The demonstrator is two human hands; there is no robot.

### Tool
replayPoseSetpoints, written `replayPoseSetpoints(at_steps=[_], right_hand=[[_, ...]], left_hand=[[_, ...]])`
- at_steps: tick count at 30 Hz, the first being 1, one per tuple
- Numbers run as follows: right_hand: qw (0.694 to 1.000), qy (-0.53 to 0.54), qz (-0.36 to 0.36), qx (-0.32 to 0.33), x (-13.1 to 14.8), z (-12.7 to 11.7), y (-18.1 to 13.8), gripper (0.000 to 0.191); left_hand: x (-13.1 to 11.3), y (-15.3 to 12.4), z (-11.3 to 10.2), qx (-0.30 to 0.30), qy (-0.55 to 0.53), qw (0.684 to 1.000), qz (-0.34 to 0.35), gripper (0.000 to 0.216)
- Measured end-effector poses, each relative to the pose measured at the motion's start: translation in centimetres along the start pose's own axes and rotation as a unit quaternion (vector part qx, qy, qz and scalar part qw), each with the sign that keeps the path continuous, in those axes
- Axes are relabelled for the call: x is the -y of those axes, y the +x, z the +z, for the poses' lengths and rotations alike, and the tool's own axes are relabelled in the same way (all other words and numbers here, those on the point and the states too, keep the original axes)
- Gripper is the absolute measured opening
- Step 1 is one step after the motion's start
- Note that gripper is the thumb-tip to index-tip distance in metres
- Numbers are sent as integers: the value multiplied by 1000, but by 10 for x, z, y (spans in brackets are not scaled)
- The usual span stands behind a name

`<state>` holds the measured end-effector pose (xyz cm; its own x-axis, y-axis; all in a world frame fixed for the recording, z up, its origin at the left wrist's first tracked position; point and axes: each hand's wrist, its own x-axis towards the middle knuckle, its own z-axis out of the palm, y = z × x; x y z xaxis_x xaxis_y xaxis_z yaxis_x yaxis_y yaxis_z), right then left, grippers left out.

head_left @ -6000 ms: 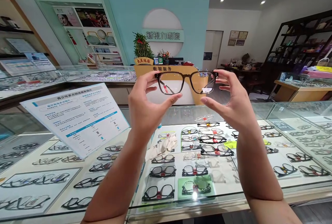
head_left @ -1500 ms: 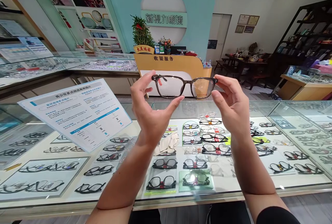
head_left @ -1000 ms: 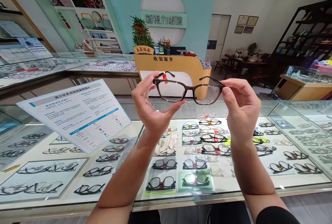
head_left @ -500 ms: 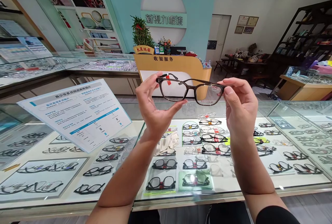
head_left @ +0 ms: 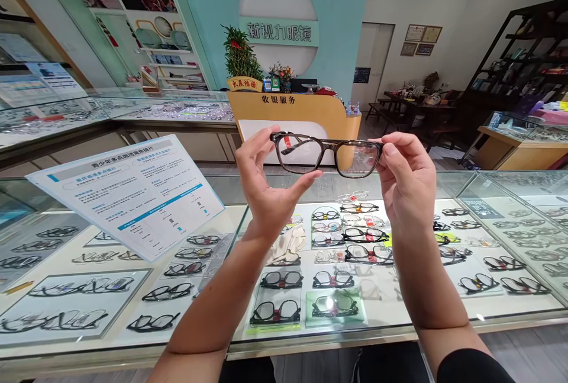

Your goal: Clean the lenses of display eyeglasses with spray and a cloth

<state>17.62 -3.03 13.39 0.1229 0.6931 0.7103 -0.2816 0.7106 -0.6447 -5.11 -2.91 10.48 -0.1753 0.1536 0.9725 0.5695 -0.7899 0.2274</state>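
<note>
Left of centre, my left hand (head_left: 270,193) grasps 1 end of the glasses (head_left: 328,146), aloft mid-frame; right of centre, my right hand (head_left: 410,180) pinches the other. Seemingly the holding-up step; any turn calls for 2 hands together.

The single camera, worn on the head, looks forward and down over the near glass worktop (head_left: 382,315), toward the turquoise wall (head_left: 339,13) at twelve o'clock.
</note>
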Motion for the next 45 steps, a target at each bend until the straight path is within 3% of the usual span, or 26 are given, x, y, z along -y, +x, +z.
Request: replayPoseSetpoints(at_steps=[12, 22, 26, 32, 40, 45], right_hand=[[999, -30, -12, 3, -6, -7, 3, 25], [1000, -14, -6, 16, -7, -6, 4, 17], [998, -53, -13, 7, -8, -8, 5, 20], [999, -43, 8, 2, -9, -6, 4, 15], [998, 0, 67, 5, -11, -2, 6, 17], [996, -1, 84, 25, -12, -7, 9, 10]], left_hand=[[-7, -2, 5, 8, -25, 999, -34, 98], [-3, -1, 7, 22, -82, 995, -47, 99], [-1, -1, 9, 28, -102, 993, -56, 102], [4, -6, 9, 52, -130, 987, -78, 101], [5, -12, 10, 30, -154, 984, -85, 105], [5, -6, 5, 59, -176, 979, -84, 100]])
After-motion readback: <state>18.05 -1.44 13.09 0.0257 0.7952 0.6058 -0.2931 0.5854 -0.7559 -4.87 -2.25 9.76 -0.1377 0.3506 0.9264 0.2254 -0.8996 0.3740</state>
